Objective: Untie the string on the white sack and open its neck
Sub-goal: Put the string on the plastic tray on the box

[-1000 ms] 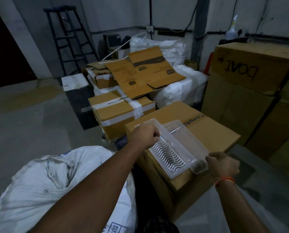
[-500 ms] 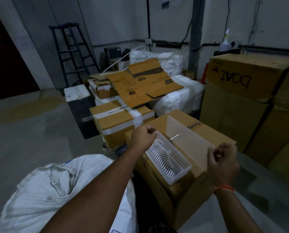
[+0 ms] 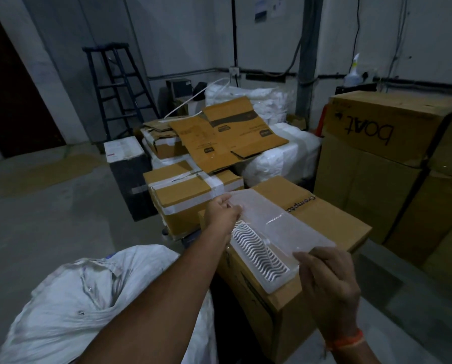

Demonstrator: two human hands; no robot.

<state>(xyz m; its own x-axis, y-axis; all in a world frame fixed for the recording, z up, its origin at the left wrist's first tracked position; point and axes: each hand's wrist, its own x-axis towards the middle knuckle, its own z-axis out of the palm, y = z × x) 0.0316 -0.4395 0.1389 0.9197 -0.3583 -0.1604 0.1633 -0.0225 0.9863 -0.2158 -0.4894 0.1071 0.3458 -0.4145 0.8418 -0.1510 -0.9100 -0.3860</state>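
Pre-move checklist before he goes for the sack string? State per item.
1. Left hand free: not ok, it grips the far end of the clear lid.
2. Right hand free: not ok, it pinches the lid's near corner.
3. Lid seated on the plastic tray: not ok, it is tilted up, open over the white ribbed contents.
4. Tray stably parked: ok, it rests on the cardboard box.
5. White sack within reach: ok, it sits low on the left, under the left forearm.
6. String and neck located: cannot tell, only bunched fabric shows.
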